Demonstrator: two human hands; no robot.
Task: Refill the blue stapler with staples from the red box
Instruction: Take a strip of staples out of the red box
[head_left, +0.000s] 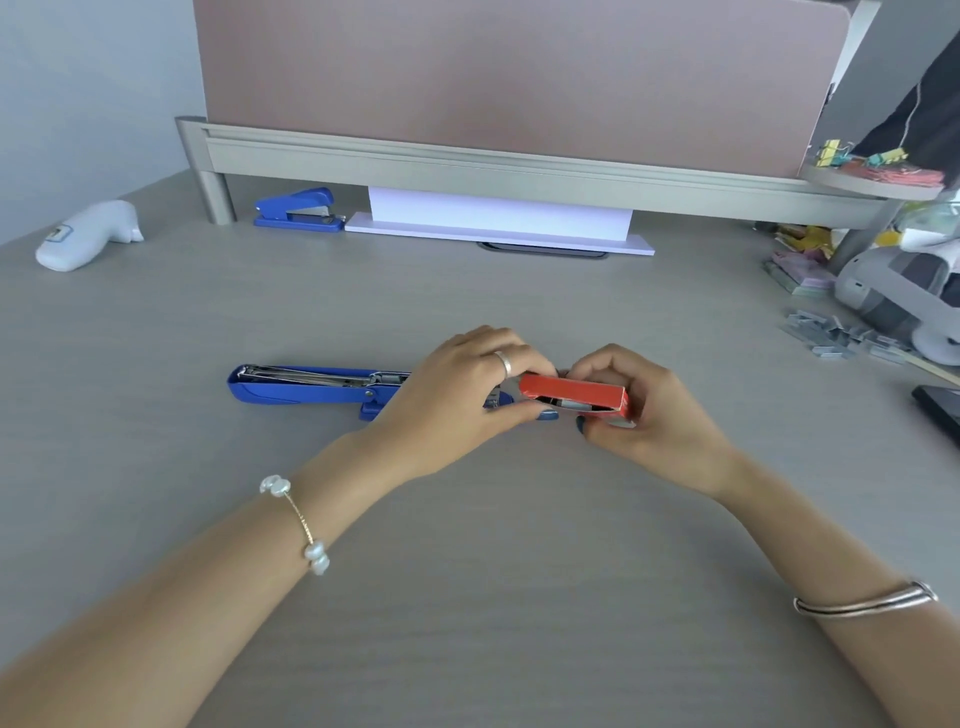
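A blue stapler (306, 387) lies swung open and flat on the grey desk, its metal staple channel facing up; its right end is hidden under my left hand (457, 395). My right hand (644, 415) grips a small red box (571, 396) just right of the stapler. The box's open side faces me and shows grey staples inside. The fingertips of my left hand pinch at the box's left end, thumb below and fingers above. Whether they hold a staple strip is hidden.
A second, smaller blue stapler (298, 210) stands at the back under the partition shelf (467, 166). A white handheld device (88, 236) lies far left. Loose staple strips (836, 338), a grey machine (898, 291) and a dark phone (940, 410) crowd the right side.
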